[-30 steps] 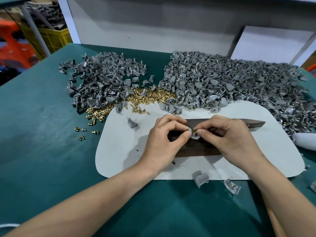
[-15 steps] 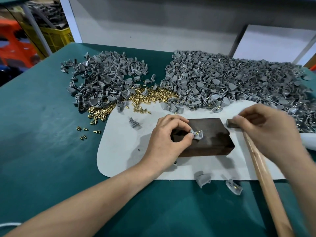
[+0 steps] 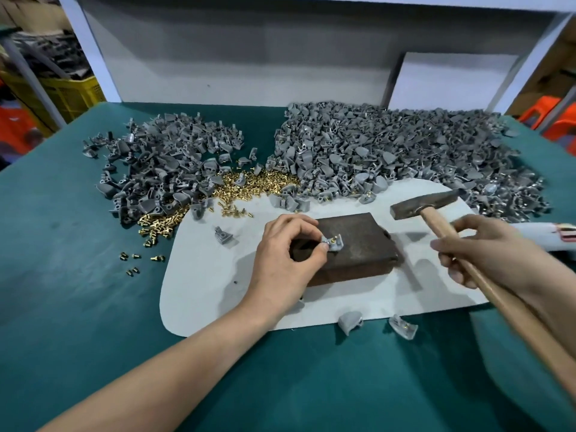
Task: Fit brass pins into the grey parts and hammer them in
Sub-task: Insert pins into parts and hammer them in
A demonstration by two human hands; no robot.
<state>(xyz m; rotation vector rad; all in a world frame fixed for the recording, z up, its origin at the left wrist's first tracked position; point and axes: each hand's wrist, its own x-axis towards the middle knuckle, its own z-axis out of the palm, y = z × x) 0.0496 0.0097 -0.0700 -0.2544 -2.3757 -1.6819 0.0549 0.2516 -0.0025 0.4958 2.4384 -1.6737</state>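
On a dark metal block point(image 3: 364, 244) lies a small grey part point(image 3: 334, 243) with a brass pin standing in it. My left hand point(image 3: 285, 257) pinches that part at its left side with thumb and forefinger. My right hand point(image 3: 492, 254) grips the wooden handle of a hammer point(image 3: 425, 203). The hammer's dark head hangs above and to the right of the block, apart from the part. Loose brass pins point(image 3: 249, 187) lie in a heap behind the block.
The block sits on a pale grey mat point(image 3: 205, 275) over the green table point(image 3: 78, 275). One pile of grey parts point(image 3: 162, 169) lies back left, a larger pile point(image 3: 405, 151) back right. Single parts point(image 3: 350, 321) rest at the mat's front edge. A white object point(image 3: 542, 236) lies far right.
My right hand left the part, took hold of the hammer and lifted its head above the block's right side. My left hand kept pinching the part.
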